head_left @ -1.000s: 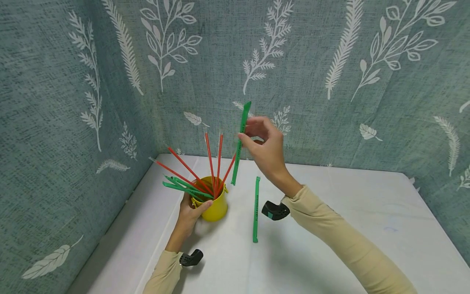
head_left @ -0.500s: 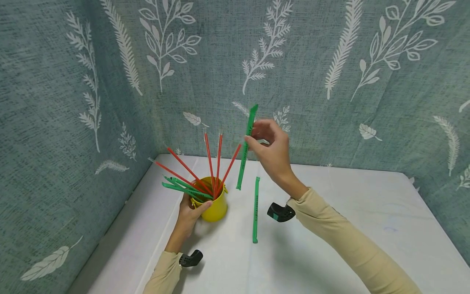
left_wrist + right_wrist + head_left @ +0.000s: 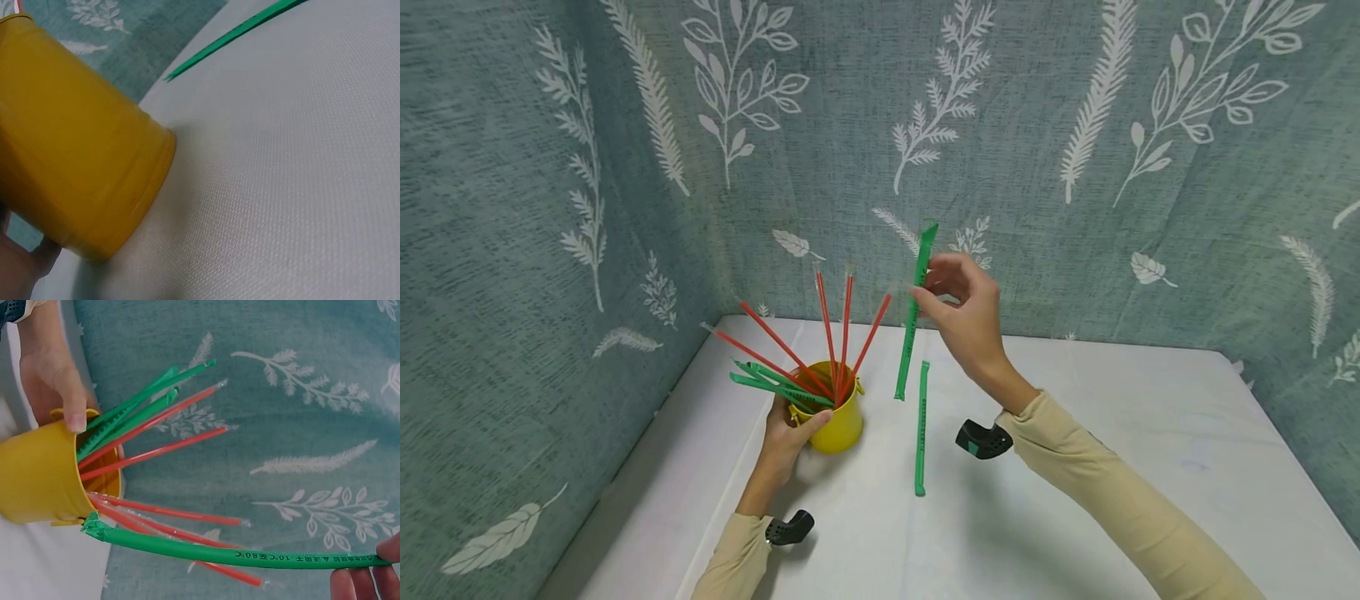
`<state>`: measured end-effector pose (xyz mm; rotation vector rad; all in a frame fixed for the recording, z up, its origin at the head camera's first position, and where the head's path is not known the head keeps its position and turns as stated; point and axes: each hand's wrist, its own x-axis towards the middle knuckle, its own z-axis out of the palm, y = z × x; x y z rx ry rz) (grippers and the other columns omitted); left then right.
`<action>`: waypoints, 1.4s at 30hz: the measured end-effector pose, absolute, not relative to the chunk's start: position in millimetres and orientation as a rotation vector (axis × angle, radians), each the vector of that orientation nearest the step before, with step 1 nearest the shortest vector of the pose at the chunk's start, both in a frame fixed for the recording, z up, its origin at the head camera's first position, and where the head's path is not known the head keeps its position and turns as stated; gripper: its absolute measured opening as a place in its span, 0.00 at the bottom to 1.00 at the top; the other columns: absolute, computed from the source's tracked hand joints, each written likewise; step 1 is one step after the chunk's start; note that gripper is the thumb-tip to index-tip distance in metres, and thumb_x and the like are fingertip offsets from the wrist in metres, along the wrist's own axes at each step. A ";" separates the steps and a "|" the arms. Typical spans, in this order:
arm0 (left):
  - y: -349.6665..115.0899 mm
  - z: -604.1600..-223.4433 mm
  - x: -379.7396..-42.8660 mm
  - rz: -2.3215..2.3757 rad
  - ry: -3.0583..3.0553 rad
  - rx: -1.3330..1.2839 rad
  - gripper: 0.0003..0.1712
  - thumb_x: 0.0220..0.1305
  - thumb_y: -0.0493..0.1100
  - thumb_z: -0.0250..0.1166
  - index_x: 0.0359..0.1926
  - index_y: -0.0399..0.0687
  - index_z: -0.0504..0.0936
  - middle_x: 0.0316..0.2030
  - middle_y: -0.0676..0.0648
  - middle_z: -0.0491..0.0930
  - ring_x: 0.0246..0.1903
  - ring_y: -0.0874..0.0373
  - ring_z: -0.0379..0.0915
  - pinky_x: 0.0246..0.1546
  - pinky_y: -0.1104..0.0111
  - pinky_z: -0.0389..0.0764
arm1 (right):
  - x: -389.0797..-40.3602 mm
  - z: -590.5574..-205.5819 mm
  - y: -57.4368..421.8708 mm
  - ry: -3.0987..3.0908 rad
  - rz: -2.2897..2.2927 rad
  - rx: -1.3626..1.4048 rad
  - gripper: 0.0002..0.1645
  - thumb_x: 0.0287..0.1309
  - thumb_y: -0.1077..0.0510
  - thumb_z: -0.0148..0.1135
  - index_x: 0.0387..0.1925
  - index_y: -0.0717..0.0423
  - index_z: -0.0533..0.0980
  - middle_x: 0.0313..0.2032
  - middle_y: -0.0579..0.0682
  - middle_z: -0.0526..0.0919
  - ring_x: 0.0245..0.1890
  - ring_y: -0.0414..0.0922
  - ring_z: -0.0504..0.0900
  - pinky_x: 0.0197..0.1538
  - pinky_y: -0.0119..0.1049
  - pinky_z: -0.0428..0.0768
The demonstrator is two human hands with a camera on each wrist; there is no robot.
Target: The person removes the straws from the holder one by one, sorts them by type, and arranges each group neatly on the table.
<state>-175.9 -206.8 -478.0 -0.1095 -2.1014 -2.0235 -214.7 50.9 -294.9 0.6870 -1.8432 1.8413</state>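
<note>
My left hand (image 3: 784,437) grips the side of a small yellow bucket (image 3: 841,429), thumb over its rim. Several red straws (image 3: 823,317) in clear wrappers and several green-wrapped straws (image 3: 134,409) lean out of the bucket. Up in the air to its right, my right hand (image 3: 962,304) pinches one green-wrapped straw (image 3: 913,321) between thumb and fingers. This straw hangs nearly upright, its lower end right of the bucket in the head view. Dark print runs along its wrapper in the right wrist view. The left fingers behind the bucket are mostly hidden.
Another green-wrapped straw (image 3: 922,429) lies on the white tabletop (image 3: 1075,500), right of the bucket. A leaf-patterned grey-green cloth (image 3: 850,125) stands behind and left of the table. Black wrist cameras (image 3: 983,439) stick out from both wrists.
My right hand has drifted right and slightly down, carrying the green-wrapped straw away from the bucket. The left hand and the bucket hold still.
</note>
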 end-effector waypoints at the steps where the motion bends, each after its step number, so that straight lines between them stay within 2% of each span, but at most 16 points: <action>1: -206.5 -477.8 -176.0 -2.025 -2.099 -0.115 0.42 0.53 0.33 0.68 0.67 0.48 0.59 0.59 0.43 0.67 0.55 0.54 0.63 0.58 0.64 0.61 | -214.8 -295.9 52.3 -1.841 1.836 0.687 0.18 0.53 0.71 0.64 0.46 0.66 0.73 0.35 0.60 0.79 0.32 0.48 0.80 0.33 0.45 0.82; 9: -205.6 -479.8 -176.5 -2.027 -2.095 -0.104 0.41 0.53 0.33 0.67 0.66 0.47 0.59 0.58 0.43 0.67 0.55 0.54 0.63 0.58 0.64 0.61 | -215.5 -303.4 61.4 -1.874 1.807 0.652 0.17 0.52 0.72 0.63 0.45 0.68 0.73 0.34 0.62 0.78 0.32 0.46 0.79 0.32 0.36 0.81; 18: -200.7 -481.4 -177.1 -2.018 -2.085 -0.112 0.42 0.52 0.32 0.68 0.67 0.48 0.60 0.58 0.42 0.68 0.55 0.53 0.63 0.59 0.59 0.59 | -199.4 -297.9 70.4 -1.968 1.842 0.606 0.19 0.52 0.76 0.60 0.47 0.75 0.71 0.35 0.69 0.75 0.31 0.54 0.78 0.32 0.51 0.81; 24: -199.3 -482.4 -176.7 -2.022 -2.089 -0.129 0.42 0.52 0.33 0.68 0.66 0.48 0.60 0.59 0.42 0.67 0.56 0.54 0.62 0.60 0.58 0.58 | -195.9 -301.9 74.7 -2.043 1.850 0.553 0.19 0.53 0.75 0.60 0.48 0.75 0.71 0.35 0.69 0.75 0.32 0.54 0.78 0.33 0.53 0.81; 29: -199.0 -481.5 -176.9 -2.033 -2.084 -0.165 0.41 0.53 0.33 0.67 0.66 0.47 0.59 0.60 0.42 0.67 0.57 0.54 0.62 0.61 0.58 0.58 | -197.1 -307.5 78.9 -2.058 1.854 0.555 0.19 0.53 0.75 0.60 0.48 0.75 0.71 0.35 0.68 0.75 0.33 0.59 0.78 0.32 0.53 0.81; 34: -199.0 -480.5 -176.4 -2.031 -2.082 -0.142 0.41 0.53 0.33 0.67 0.66 0.47 0.60 0.59 0.42 0.67 0.56 0.54 0.62 0.60 0.59 0.58 | -198.4 -313.0 82.3 -2.094 1.876 0.532 0.20 0.53 0.75 0.60 0.50 0.75 0.70 0.36 0.69 0.75 0.33 0.61 0.78 0.31 0.49 0.82; 38: -201.0 -480.1 -176.1 -2.032 -2.082 -0.128 0.41 0.53 0.32 0.67 0.66 0.47 0.59 0.59 0.42 0.67 0.56 0.54 0.63 0.60 0.65 0.61 | -209.7 -332.2 85.8 -2.111 1.898 0.513 0.21 0.54 0.72 0.61 0.51 0.70 0.72 0.36 0.65 0.76 0.31 0.50 0.80 0.30 0.46 0.82; 41: -203.2 -479.6 -176.1 -2.027 -2.086 -0.121 0.42 0.53 0.32 0.67 0.67 0.47 0.58 0.59 0.42 0.67 0.56 0.54 0.63 0.57 0.72 0.64 | -217.9 -347.4 87.8 -2.125 1.903 0.501 0.21 0.54 0.70 0.62 0.51 0.66 0.73 0.35 0.62 0.77 0.29 0.44 0.80 0.29 0.45 0.82; 42: -204.0 -479.7 -176.2 -2.025 -2.087 -0.117 0.42 0.53 0.32 0.67 0.67 0.47 0.58 0.59 0.42 0.67 0.56 0.54 0.64 0.56 0.74 0.66 | -217.7 -349.0 87.9 -2.135 1.904 0.497 0.21 0.54 0.70 0.62 0.51 0.66 0.73 0.36 0.62 0.77 0.29 0.46 0.81 0.29 0.45 0.82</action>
